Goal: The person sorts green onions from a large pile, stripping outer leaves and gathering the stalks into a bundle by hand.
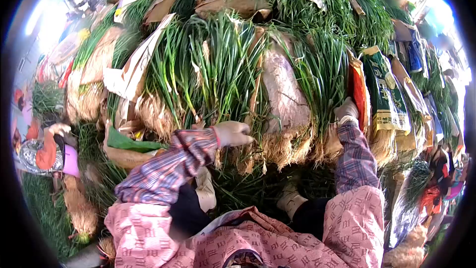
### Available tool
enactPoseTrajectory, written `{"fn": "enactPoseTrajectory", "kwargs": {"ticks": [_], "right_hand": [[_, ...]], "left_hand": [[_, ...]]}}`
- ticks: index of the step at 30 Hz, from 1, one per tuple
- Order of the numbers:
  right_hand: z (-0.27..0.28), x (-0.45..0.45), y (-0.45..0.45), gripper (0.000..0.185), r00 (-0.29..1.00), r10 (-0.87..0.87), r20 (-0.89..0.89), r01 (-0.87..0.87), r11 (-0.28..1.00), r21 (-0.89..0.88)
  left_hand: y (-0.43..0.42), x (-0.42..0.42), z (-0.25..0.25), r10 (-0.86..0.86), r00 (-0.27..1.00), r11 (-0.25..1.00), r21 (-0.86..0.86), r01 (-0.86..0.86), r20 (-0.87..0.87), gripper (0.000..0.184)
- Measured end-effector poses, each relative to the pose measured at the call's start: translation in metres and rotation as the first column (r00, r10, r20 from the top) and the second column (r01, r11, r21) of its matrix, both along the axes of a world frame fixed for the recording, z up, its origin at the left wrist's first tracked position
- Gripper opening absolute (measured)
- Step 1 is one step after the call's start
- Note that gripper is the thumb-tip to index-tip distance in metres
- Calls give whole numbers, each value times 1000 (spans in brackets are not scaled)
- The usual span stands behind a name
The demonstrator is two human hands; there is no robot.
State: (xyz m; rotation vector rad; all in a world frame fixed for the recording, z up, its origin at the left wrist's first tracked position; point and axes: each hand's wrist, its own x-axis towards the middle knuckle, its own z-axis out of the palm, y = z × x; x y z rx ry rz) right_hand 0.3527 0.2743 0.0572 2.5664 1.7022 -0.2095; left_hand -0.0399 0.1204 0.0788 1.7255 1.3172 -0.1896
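My left hand (234,134), in a pale glove, is in front of the bundles of long green leaves (218,69), near their tan roots. Its fingers are bent, and what they may hold is too small to make out. At the right, my right hand (346,109), also gloved, rests against the base of a green bundle (325,69) beside an orange-red wrapper (358,87); its fingers are partly hidden. Between the hands stands a bundle wrapped in pale sheet (283,87), its shaggy roots (287,146) hanging down.
A white sheet (134,72) and a green leaf-like piece (130,140) lie to the left. A green printed bag (384,87) covers a bundle at the right. Another person (45,154) is at the far left. More bundles are piled behind.
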Motion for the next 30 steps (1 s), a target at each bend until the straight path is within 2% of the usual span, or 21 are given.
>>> {"fn": "enactPoseTrajectory", "kwargs": {"ticks": [3, 4, 5, 7, 8, 10, 12, 13, 15, 17, 18, 19, 20, 21, 22, 23, 25, 26, 28, 29, 30], "right_hand": [[35, -1, -2, 47, 998, 8, -60, -4, 997, 80], [42, 4, -4, 33, 997, 81, -11, -78, 980, 184], [50, 9, -3, 36, 990, 141, -21, -127, 937, 325], [78, 6, -13, 34, 973, 229, 9, -208, 862, 462], [76, 10, -8, 29, 945, 308, -107, -214, 833, 510], [84, 20, 2, 33, 864, 364, -348, -171, 862, 477], [97, -25, -19, 37, 577, 375, -726, -127, 919, 374], [97, -50, -31, 33, 268, 380, -885, -122, 925, 360], [79, -88, -38, 29, 351, 306, -885, -349, 920, 180], [75, -103, -47, 36, -39, -82, -996, -334, 940, -64], [79, -102, -54, 44, 147, 15, -989, -267, 963, -25], [63, -94, -45, 40, 655, 114, -747, -152, 988, 18], [64, -88, -61, 35, 820, 241, -519, -161, 968, 194], [64, -80, -82, 31, 922, 309, -235, -215, 910, 354], [71, -85, -102, 24, 873, 406, -270, -261, 857, 444], [54, -94, -119, 14, 803, 548, -235, -280, 695, 663], [42, -125, -149, 10, 610, 713, -345, -395, 651, 648], [46, -144, -162, 10, 621, 650, -438, -428, 749, 506], [24, -169, -160, 16, 737, 587, -335, -462, 799, 384], [39, -191, -166, 26, 832, 438, -342, -411, 899, 152], [23, -200, -159, 29, 853, 416, -316, -426, 904, 40]], "left_hand": [[2, 21, -26, 90, 995, 996, -14, -90, 32, 55], [-1, 19, -28, 132, 982, 991, -5, -133, 133, 52], [-3, 17, -27, 207, 966, 978, 7, -210, 155, 52], [-6, 20, -25, 325, 923, 940, 37, -339, 208, 50], [-8, 22, -28, 400, 848, 908, -25, -418, 347, 46], [-12, 19, -39, 521, 624, 832, -186, -522, 582, 38], [-20, 30, -19, 625, 288, 728, -409, -550, 725, 27], [-22, 34, -10, 645, 251, 695, -418, -585, 722, 29], [-30, 39, 2, 688, 175, 614, -436, -658, 704, 32], [-34, 35, -5, 686, 275, 610, -327, -721, 674, 40], [-32, 31, -26, 696, 316, 609, -297, -736, 644, 43], [-32, 28, -39, 706, 357, 609, -267, -747, 612, 45], [-42, 28, -22, 760, 390, 569, -242, -786, 520, 54], [-43, 22, -40, 721, 370, 599, -259, -758, 585, 55], [-44, 18, -57, 709, 397, 609, -222, -762, 583, 53], [-45, 17, -70, 698, 421, 616, -186, -765, 580, 50], [-46, 28, -83, 729, 270, 490, -202, -848, 629, 33], [-47, 33, -85, 733, 193, 421, -212, -882, 653, 24], [-50, 39, -75, 724, 65, 356, -291, -888, 687, 18], [-51, 39, -71, 715, -2, 322, -332, -886, 699, 15], [-48, 37, -72, 608, 70, 366, -200, -909, 791, 8]]}}
